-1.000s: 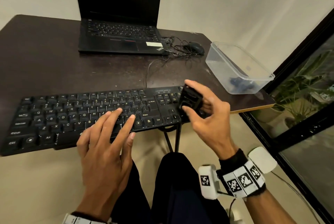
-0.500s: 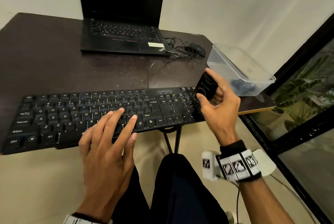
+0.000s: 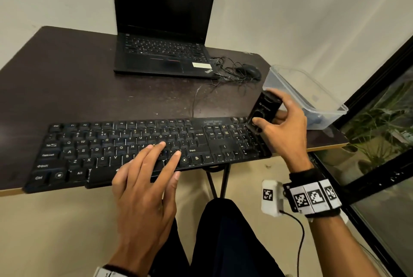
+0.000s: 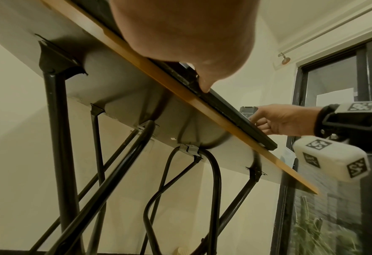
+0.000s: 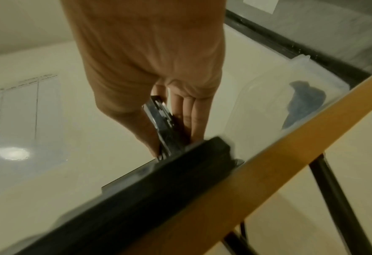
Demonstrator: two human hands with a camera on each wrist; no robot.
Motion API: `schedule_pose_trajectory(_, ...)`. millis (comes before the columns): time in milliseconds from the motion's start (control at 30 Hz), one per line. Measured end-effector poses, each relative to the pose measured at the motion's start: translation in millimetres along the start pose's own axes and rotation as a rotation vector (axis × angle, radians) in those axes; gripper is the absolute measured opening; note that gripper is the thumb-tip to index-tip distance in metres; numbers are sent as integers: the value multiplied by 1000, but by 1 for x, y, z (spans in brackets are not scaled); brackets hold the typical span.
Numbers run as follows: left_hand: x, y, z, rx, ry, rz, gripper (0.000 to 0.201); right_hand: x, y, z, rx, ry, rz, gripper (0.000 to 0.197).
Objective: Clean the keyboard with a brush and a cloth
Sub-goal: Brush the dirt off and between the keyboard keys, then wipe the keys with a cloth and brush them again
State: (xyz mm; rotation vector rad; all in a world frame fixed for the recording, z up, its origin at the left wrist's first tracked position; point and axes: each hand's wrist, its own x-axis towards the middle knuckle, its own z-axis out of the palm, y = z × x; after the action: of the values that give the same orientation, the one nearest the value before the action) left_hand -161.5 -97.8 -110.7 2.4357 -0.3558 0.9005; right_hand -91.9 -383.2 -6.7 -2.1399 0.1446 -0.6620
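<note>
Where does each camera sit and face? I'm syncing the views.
Head: above, looking down at the black full-size keyboard; both hands show, left hand, right hand.
Left wrist: below the table edge, looking up; left palm.
Right wrist: looking along the right hand at the small black brush tool.
Shared: all show the keyboard.

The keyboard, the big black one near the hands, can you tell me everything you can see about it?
The keyboard is long, black and looks like plastic, with pale letters and a number pad at its right end. It lies flat along the near edge of the dark table, its front slightly overhanging. The left hand rests straight fingers on the lower middle keys. The right hand holds a small black brush at the far right corner; contact there is unclear. A thin cable leaves its back edge.
</note>
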Motion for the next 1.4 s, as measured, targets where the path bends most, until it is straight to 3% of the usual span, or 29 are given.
schedule_pose_trajectory(267,0,-3,0,19,42,49,38,-32,-71,94,104,-353,-258,67)
schedule_pose_trajectory(333,0,-4,1,17,52,66,38,-29,-70,96,35,-363,-295,67)
schedule_pose_trajectory(500,3,-5,6,30,67,81,38,4,-18,39,-163,-148,-6,72)
schedule_pose_trajectory(633,4,-6,8,40,92,81,37,11,-1,5,-302,-13,61,69)
schedule_pose_trajectory(767,5,-4,9,50,114,79,36,-10,-29,17,-189,-119,25,68)
schedule_pose_trajectory(900,6,-7,7,61,126,99,36,-65,-65,42,-138,-353,-198,62)
schedule_pose_trajectory(967,5,-8,7,53,123,100,36,-78,-65,43,-134,-367,-235,61)
schedule_pose_trajectory(1300,3,-5,5,3,64,45,39,-32,9,-46,-328,-13,100,75)
schedule_pose_trajectory(1400,3,-5,4,-18,50,40,39,-14,23,-68,-175,2,281,85)
